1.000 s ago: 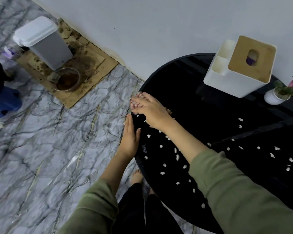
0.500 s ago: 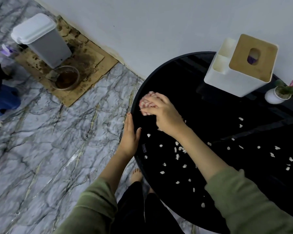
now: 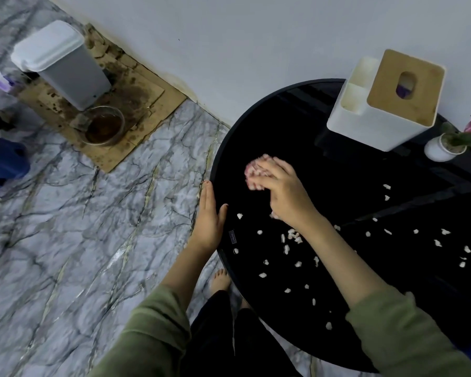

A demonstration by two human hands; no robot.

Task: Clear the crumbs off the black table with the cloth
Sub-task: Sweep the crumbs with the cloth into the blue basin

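Observation:
A round black table point(image 3: 297, 126) fills the right side of the head view. Several white crumbs point(image 3: 292, 236) lie scattered across its near and right parts. My right hand point(image 3: 280, 191) presses down on a small pink cloth point(image 3: 252, 167), which shows only past the fingertips on the table's left part. My left hand point(image 3: 210, 216) is held flat and open against the table's left rim, thumb resting on the top surface. It holds nothing.
A white tissue box with a wooden lid point(image 3: 386, 99) and a small white vase with a pink flower point(image 3: 446, 145) stand at the table's back. On the marble floor at left are a grey bin point(image 3: 63, 63), a glass bowl point(image 3: 104, 126) and stained cardboard point(image 3: 136, 110).
My right hand with the cloth has slid from the table's left rim inward to the right across the top. My left hand stays at the rim.

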